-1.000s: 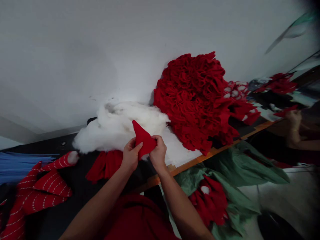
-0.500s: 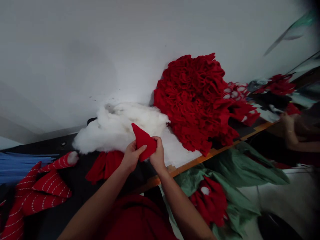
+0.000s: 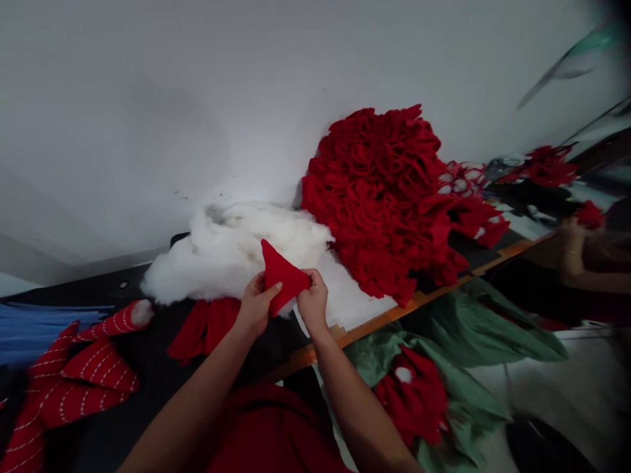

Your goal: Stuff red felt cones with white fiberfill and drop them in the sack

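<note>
A small red cloth piece [image 3: 283,279] with a pointed top is held between my two hands. My left hand [image 3: 257,305] grips its left edge, thumb on the front face. The fingers of my right hand [image 3: 313,301] pinch its right corner. Just behind the piece lies a heap of white stuffing [image 3: 221,246]. Flat red cloth pieces [image 3: 210,328] rest on the dark table below the stuffing, left of my left hand. To the right of my hands rises a large pile of red cloth pieces [image 3: 377,190].
Red items with white stitching [image 3: 83,387] and blue strips [image 3: 39,332] lie at the left. Green cloth [image 3: 478,325] with red pieces [image 3: 417,394] hangs below the table's wooden edge [image 3: 365,328]. Another person's hand [image 3: 574,240] holds something red at far right.
My right hand has shifted slightly right and turned, and the red piece is drawn out wider with a pointed right corner. At far right, the other person's red item is raised more into view.
</note>
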Action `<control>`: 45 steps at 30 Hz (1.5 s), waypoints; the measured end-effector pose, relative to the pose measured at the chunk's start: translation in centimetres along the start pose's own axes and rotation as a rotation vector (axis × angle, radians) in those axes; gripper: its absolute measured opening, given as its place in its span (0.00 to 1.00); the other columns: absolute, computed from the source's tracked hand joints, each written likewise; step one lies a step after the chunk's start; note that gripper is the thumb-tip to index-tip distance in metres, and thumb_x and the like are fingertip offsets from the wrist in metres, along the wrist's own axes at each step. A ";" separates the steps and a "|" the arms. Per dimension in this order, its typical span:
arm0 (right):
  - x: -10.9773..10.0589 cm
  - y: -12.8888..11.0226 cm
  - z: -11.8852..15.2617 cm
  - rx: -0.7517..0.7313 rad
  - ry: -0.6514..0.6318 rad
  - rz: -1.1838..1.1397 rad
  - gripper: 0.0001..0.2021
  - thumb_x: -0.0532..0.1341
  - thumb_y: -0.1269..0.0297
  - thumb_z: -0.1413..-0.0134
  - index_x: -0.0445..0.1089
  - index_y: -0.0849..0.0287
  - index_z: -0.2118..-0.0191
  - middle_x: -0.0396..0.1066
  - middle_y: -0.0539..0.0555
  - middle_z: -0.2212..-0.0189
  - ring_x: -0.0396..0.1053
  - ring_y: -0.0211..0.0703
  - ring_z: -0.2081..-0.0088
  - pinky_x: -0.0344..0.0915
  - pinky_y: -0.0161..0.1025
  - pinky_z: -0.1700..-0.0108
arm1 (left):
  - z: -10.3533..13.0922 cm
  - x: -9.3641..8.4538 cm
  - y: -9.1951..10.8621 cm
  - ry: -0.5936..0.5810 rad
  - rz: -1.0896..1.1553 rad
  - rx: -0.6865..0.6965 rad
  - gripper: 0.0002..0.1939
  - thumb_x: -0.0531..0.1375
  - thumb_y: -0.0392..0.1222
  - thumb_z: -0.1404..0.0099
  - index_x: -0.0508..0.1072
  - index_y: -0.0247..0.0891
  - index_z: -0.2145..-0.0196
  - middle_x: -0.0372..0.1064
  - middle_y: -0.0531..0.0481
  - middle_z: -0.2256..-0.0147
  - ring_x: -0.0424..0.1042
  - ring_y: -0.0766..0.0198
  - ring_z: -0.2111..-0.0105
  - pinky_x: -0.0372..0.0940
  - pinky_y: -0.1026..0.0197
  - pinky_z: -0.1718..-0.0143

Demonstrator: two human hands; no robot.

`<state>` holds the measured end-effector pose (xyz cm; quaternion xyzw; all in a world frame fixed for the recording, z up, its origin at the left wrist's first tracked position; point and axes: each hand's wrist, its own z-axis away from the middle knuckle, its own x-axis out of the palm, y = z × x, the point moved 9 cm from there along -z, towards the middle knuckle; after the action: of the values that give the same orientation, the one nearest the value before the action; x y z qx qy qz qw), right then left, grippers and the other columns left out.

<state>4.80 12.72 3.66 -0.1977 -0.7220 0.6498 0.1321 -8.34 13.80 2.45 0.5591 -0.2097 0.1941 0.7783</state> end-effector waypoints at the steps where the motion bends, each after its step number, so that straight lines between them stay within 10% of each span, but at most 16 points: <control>1: 0.1 -0.3 0.0 -0.024 -0.012 0.017 0.08 0.55 0.71 0.62 0.63 0.58 0.69 0.67 0.48 0.74 0.64 0.38 0.72 0.63 0.35 0.69 | 0.1 0.2 0.0 -0.012 -0.006 0.001 0.18 0.66 0.36 0.56 0.68 0.35 0.65 0.73 0.49 0.69 0.71 0.63 0.68 0.64 0.61 0.62; 10: 1.3 -0.7 0.4 0.027 -0.305 -0.110 0.11 0.55 0.69 0.60 0.65 0.58 0.65 0.68 0.48 0.72 0.64 0.37 0.72 0.62 0.34 0.69 | -0.3 -0.5 -0.1 0.029 0.006 -0.098 0.20 0.67 0.34 0.59 0.68 0.34 0.67 0.72 0.51 0.75 0.70 0.66 0.78 0.65 0.63 0.74; 17: -0.5 0.0 -0.1 0.011 0.004 -0.006 0.07 0.53 0.73 0.61 0.64 0.59 0.72 0.65 0.47 0.78 0.61 0.36 0.75 0.60 0.33 0.73 | -0.5 -0.2 -1.0 0.001 0.074 -0.082 0.21 0.67 0.33 0.60 0.69 0.32 0.65 0.74 0.48 0.72 0.72 0.62 0.72 0.65 0.62 0.68; 24: 1.3 -0.7 0.3 0.071 -0.334 -0.206 0.18 0.58 0.65 0.55 0.64 0.56 0.55 0.67 0.52 0.63 0.64 0.37 0.69 0.63 0.34 0.70 | -0.5 -0.8 -0.8 -0.028 0.134 -0.200 0.17 0.64 0.32 0.54 0.69 0.33 0.63 0.74 0.46 0.69 0.73 0.60 0.70 0.66 0.60 0.66; 30: 1.7 0.1 0.7 0.132 -0.234 -0.238 0.09 0.59 0.61 0.55 0.65 0.58 0.67 0.65 0.47 0.75 0.61 0.35 0.75 0.61 0.33 0.73 | -0.6 0.2 -1.0 -0.155 0.356 -0.277 0.18 0.61 0.42 0.47 0.69 0.32 0.58 0.72 0.43 0.64 0.72 0.57 0.63 0.66 0.57 0.60; 35: 0.0 -2.6 3.1 -0.138 0.058 0.030 0.12 0.55 0.64 0.48 0.63 0.58 0.57 0.62 0.55 0.62 0.64 0.39 0.63 0.66 0.38 0.62 | -1.6 -1.1 -1.4 0.095 0.473 -0.242 0.14 0.58 0.42 0.43 0.69 0.36 0.59 0.73 0.48 0.69 0.73 0.63 0.70 0.68 0.60 0.64; 39: 2.4 -4.5 4.8 -0.394 -0.143 0.226 0.21 0.52 0.73 0.49 0.59 0.56 0.48 0.56 0.59 0.50 0.57 0.46 0.47 0.59 0.46 0.48 | -1.4 0.0 -1.0 0.054 0.503 -0.183 0.16 0.59 0.40 0.44 0.68 0.37 0.56 0.73 0.49 0.69 0.73 0.64 0.70 0.67 0.62 0.63; 45: 2.7 -4.7 4.2 -0.390 -0.187 0.181 0.20 0.53 0.75 0.51 0.63 0.56 0.51 0.57 0.59 0.51 0.58 0.45 0.48 0.61 0.45 0.48 | -0.6 0.5 -0.9 0.020 0.532 -0.198 0.16 0.56 0.39 0.41 0.67 0.36 0.55 0.73 0.47 0.68 0.73 0.64 0.69 0.68 0.63 0.65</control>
<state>0.00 9.90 7.67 -0.2222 -0.8223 0.5228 -0.0350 -7.35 14.11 1.87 0.4039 -0.3592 0.3754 0.7529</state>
